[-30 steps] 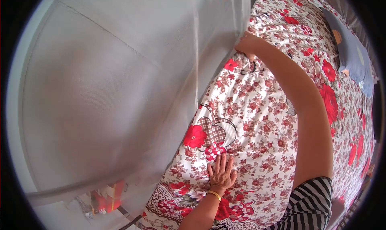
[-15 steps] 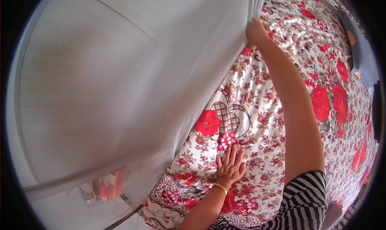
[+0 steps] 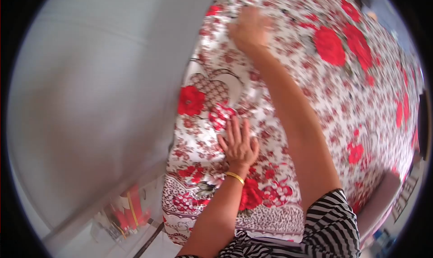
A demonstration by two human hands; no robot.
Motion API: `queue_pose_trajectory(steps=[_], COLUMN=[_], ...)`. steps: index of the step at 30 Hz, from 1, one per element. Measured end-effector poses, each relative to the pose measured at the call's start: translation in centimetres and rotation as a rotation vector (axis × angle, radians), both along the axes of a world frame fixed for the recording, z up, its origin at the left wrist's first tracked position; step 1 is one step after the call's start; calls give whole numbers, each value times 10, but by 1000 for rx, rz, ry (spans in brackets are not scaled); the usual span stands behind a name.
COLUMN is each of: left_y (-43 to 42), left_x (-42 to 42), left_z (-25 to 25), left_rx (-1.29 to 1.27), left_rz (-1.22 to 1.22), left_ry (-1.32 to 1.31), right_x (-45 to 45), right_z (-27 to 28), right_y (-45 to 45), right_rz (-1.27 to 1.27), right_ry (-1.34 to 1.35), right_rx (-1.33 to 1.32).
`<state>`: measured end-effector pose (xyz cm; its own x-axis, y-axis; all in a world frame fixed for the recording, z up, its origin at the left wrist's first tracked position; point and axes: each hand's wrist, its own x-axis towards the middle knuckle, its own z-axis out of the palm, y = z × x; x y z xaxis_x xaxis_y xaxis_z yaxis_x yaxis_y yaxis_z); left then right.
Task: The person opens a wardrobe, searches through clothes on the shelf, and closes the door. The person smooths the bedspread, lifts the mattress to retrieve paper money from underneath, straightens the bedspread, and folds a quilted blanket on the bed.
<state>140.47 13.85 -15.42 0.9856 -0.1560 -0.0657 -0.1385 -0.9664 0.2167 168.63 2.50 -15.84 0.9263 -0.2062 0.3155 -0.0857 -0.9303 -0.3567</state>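
Note:
My left hand [image 3: 240,147], with a yellow bracelet [image 3: 235,178] at its wrist, lies flat on the floral bedsheet [image 3: 270,118], fingers spread. The white sheet carries red and brown flowers, and a heart pattern shows just beyond my fingertips. Farther up the bed, my right hand [image 3: 250,30] reaches out over the sheet at the end of a stretched arm. Motion smears its fingers, so their grip is unclear. A pale mesh net [image 3: 103,91] hangs along the left side of the bed, apart from both hands.
Behind the net's lower edge, red and yellow items [image 3: 131,208] show near the tiled floor. A brownish-grey padded edge [image 3: 380,197] borders the bed at lower right. Blue-grey fabric [image 3: 388,16] lies at the far upper right.
My right hand was closed at the net's edge and is now away from it, over the sheet. The view has shifted, while my left hand stays flat on the same spot.

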Motion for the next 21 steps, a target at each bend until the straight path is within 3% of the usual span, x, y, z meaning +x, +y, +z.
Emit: queue_pose_trajectory(steps=[1,3,4,6,9,10,12,15,16,17,20,21], left_y=[-2,-3,-3,-3,-5,-5,-4,-5,-5,-4,3,4], left_x=[0,0,0,-1,-4,-5,-5,-7,-7,-7,0,2], left_z=[1,2,2,1,5,4,1,-6,-7,-11,-28,-27], left_rx=[28,65,72,100,103,80,117,172,173,163,221,195], left_rz=[-7,-29,-40,-51,-76,-96,-73,-63,-57,-60,-75,-78], left_ry=[-15,-58,-88,-122,-171,-153,-238,-297,-314,-348,-382,-342], right_x=[11,-12,-44,-131,-267,-310,-400,-485,-491,-498,-542,-562], right_z=[-19,7,9,44,33,27,25,3,11,14,19,28], right_y=[12,31,44,19,-85,-122,-201,-224,-201,-170,-23,21], right_rz=[38,545,559,519,196,-87,-348,-535,-456,-267,122,251], right_ry=[-252,-93,-314,-254,-111,-6,93,233,254,272,275,258], right_rx=[-83,417,512,471,436,238,-69,-132,-19,-115,183,407])
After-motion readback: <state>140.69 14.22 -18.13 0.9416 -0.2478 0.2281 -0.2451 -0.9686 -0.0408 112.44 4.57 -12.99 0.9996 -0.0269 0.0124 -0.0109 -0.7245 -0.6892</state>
